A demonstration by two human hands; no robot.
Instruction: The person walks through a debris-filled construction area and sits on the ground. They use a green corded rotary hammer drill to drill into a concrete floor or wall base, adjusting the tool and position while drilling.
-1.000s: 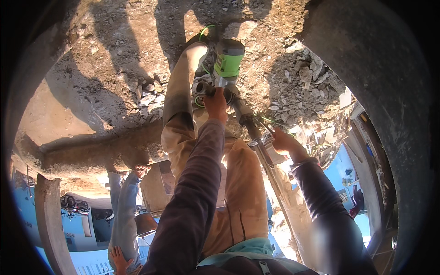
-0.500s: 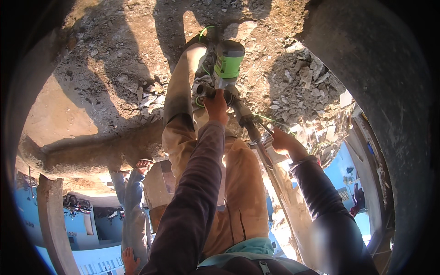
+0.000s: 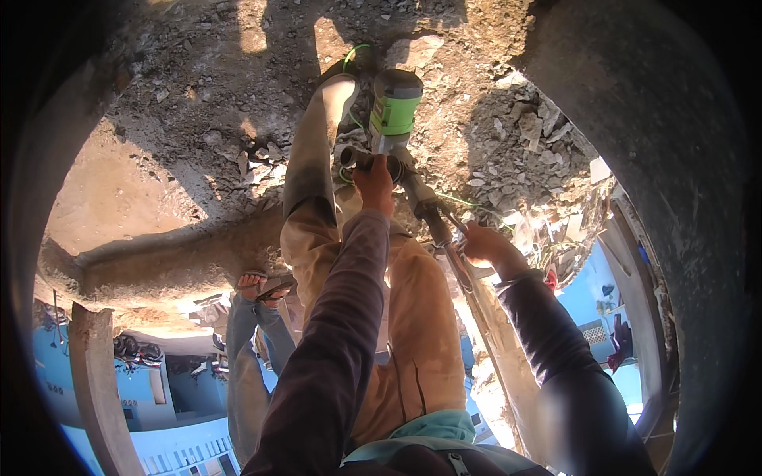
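Observation:
A green and grey demolition hammer (image 3: 397,107) lies slanted over my legs, its green housing at the far end and its narrow end toward the lower right. My left hand (image 3: 373,186) is closed round its dark side handle (image 3: 355,157). Beside the front part of the hammer, my right hand (image 3: 486,244) is closed on a thin metal rod (image 3: 453,220) that sticks out next to the tool's nose; its fingertips are partly hidden. A light-green cable (image 3: 354,54) shows in pieces near my foot and behind the hammer.
Broken rubble (image 3: 540,127) and loose stones cover the ground ahead. A low earthen ledge (image 3: 159,266) runs across the left. Another person's legs (image 3: 244,357) stand at left, beyond my left arm. A concrete post (image 3: 99,381) and a large dark curved surface (image 3: 659,143) flank the view.
My right hand has shifted slightly left and up along the rod. The other person's legs have moved right, and shadows on the ground have changed. My left hand and the hammer stay put.

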